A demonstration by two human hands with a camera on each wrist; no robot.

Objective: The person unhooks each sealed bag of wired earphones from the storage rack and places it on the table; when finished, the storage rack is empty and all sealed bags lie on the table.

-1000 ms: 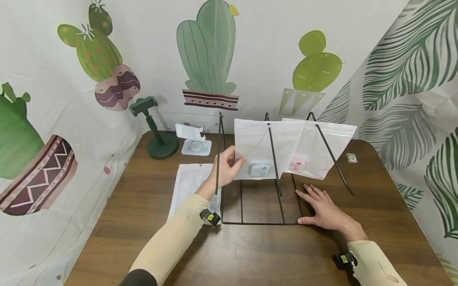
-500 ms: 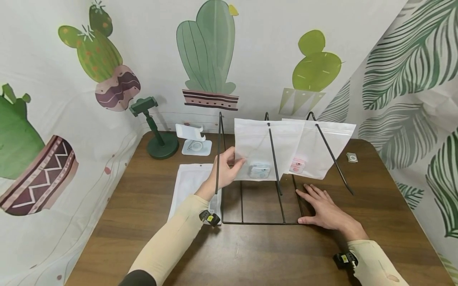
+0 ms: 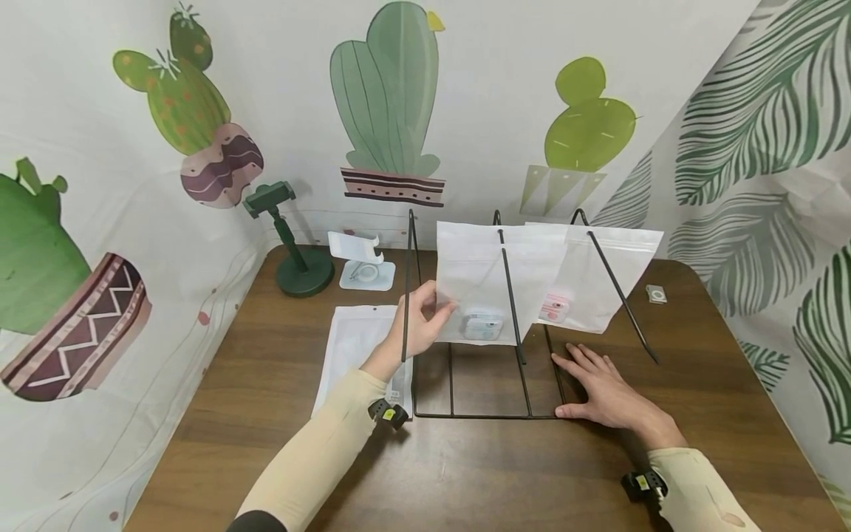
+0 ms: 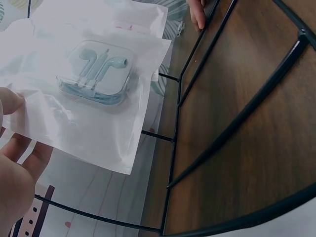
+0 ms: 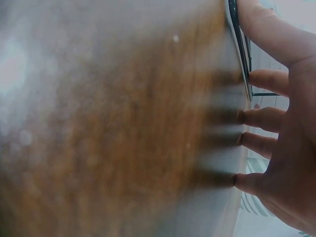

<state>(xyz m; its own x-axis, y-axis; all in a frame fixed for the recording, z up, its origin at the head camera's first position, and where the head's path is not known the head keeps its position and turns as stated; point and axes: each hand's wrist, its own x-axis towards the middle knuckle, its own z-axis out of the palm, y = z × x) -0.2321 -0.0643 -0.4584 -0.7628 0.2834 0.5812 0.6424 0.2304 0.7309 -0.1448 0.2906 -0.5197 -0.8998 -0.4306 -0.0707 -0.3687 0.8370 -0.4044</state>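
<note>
My left hand (image 3: 419, 323) pinches the left edge of a white zip bag (image 3: 470, 266), thumb in front and fingers behind. The bag hangs by its top hole on the middle prong of a black wire display rack (image 3: 475, 417). Through its lower part shows a clear case of blue-tinted wired earphones (image 4: 96, 73). A second white bag (image 3: 598, 277), with a pink-tinted item (image 3: 554, 307) inside, hangs on the right prong. My right hand (image 3: 606, 393) rests on the table with spread fingers, its thumb and index finger touching the rack's base.
Partly beneath my left forearm lies another white bag (image 3: 349, 347) on the wooden table (image 3: 425, 473). At the back left stand a green phone stand (image 3: 302, 270) and a light blue holder (image 3: 366, 273). A small silver clip-on device (image 3: 656, 294) lies at the right.
The lower edge of the bag in my left hand has tipped slightly down and toward me, and the hand has moved down a little with it. My right hand keeps its place.
</note>
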